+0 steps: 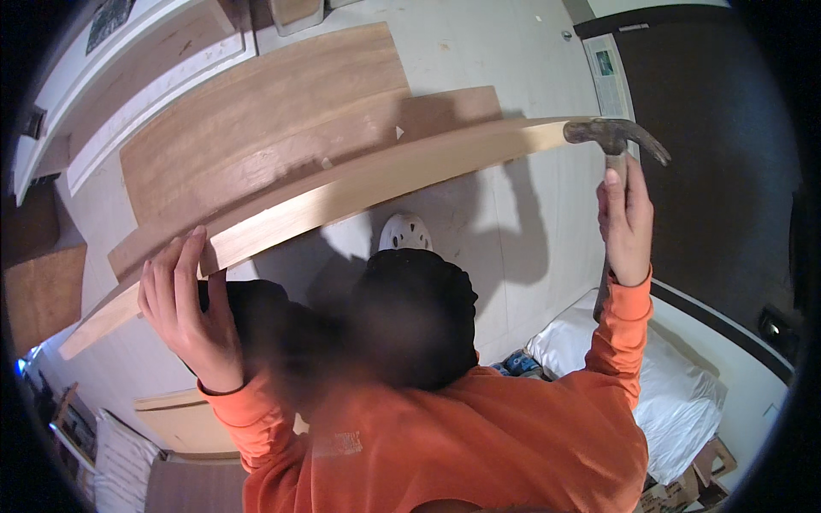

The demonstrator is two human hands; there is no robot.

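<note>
A long pale wooden board (359, 175) runs across the view, bent by the lens, from lower left to upper right. My left hand (192, 312) grips the board near its left end, fingers curled over it. My right hand (624, 222) is closed on the handle of a claw hammer (611, 132), held upright with its metal head at the board's right end; whether the head touches the wood I cannot tell. My dark-trousered leg and a white perforated shoe (404, 231) are below the board.
Brown sheets (256, 111) lie on the pale floor behind the board. A white shelf unit (137, 94) stands upper left, beside cardboard boxes (43, 299). A dark door (710, 171) is at right, a white pillow-like bundle (667, 410) lower right, flat panels (171, 423) lower left.
</note>
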